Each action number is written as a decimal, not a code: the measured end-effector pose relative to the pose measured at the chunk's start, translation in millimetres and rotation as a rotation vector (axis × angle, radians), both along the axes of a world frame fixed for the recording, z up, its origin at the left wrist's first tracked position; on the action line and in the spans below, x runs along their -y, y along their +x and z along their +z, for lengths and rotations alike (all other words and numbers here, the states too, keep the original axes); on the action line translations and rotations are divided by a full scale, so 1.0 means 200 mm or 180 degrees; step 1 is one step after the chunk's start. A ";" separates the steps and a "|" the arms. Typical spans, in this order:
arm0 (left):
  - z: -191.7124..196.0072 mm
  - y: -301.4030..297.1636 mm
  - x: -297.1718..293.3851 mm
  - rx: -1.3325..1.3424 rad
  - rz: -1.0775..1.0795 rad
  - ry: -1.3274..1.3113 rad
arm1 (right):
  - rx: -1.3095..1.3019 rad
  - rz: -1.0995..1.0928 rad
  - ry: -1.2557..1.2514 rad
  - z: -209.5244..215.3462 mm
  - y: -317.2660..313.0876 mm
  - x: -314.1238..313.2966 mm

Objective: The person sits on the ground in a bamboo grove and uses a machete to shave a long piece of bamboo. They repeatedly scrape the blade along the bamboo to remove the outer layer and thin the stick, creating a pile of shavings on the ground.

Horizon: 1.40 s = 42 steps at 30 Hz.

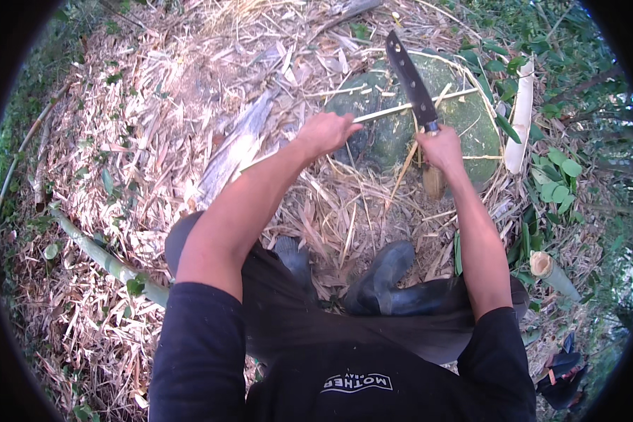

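My left hand (327,132) is closed around a long, thin, pale bamboo strip (389,111). One end of the strip runs to the right over a mossy green rock (464,137); the other passes down and left behind my left forearm. In my right hand (441,149) is a machete (409,79), gripped by its wooden handle. Its dark blade, with several holes, points up and slightly left, and its lower part crosses the strip. Whether the blade touches the strip I cannot tell. Thin shavings and slivers lie scattered over the rock.
Dry leaves and chips (190,91) cover the ground. A pale split piece of bamboo (519,123) leans right of the rock, with a cut bamboo pole (555,276) below it. A green pole (102,253) lies left. My rubber boots (381,278) are close in front; dark cloth (563,376) lies lower right.
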<state>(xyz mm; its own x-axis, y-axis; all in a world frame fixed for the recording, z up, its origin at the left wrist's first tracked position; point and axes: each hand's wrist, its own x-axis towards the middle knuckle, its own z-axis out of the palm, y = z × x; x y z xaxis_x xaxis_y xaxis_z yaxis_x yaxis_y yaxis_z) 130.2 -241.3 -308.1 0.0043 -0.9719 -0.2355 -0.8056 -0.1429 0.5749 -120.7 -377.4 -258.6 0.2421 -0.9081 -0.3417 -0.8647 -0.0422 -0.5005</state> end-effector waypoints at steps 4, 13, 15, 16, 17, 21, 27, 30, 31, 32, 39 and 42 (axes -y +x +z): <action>0.00 0.04 -0.03 0.0049 0.0054 -0.0029 | 0.1220 -0.0299 0.1396 0.05 0.01 0.02; -0.04 0.02 -0.03 -0.0074 0.0059 0.0021 | 0.0825 0.0055 -0.0456 0.24 0.10 -0.11; -0.03 0.04 -0.06 -0.0076 0.0171 0.0116 | 0.0986 0.0229 -0.1078 0.38 0.20 -0.19; -0.03 0.04 -0.06 -0.0044 0.0133 0.0028 | 0.1052 0.0286 -0.1424 0.42 0.22 -0.22; -0.03 0.04 -0.05 -0.0049 0.0116 0.0020 | 0.0946 0.0217 -0.1269 0.40 0.22 -0.23; -0.01 -0.01 -0.04 -0.0127 0.0100 -0.0001 | -0.0433 0.0293 -0.0883 0.20 0.16 -0.23; 0.00 0.02 -0.05 0.0023 0.0136 -0.0108 | -0.0471 0.0486 -0.0409 0.08 0.10 -0.12; 0.00 0.03 -0.06 0.0178 0.0120 -0.0262 | 0.0130 0.0315 0.0803 0.12 0.05 0.02; 0.04 0.04 -0.07 0.0311 0.0097 -0.0165 | 0.0502 0.0194 0.1247 0.12 0.03 0.04; 0.06 0.04 -0.07 0.0443 0.0072 -0.0071 | 0.0876 0.0069 0.1686 0.12 0.00 0.05; -0.04 0.00 -0.12 0.0843 0.0314 -0.1140 | -0.0362 0.0419 -0.0870 0.17 0.10 -0.26; -0.01 0.00 -0.11 0.0770 0.0341 -0.1152 | 0.0005 0.0194 -0.0495 0.19 0.09 -0.30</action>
<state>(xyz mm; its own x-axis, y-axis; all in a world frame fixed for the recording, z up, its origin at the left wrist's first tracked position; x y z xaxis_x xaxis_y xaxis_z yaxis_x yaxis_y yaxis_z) 130.1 -218.8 -310.6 0.1226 -0.9826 0.1398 -0.9146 -0.0572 0.4002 -102.3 -317.8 -220.7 0.2987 -0.9336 -0.1977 -0.8575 -0.1716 -0.4851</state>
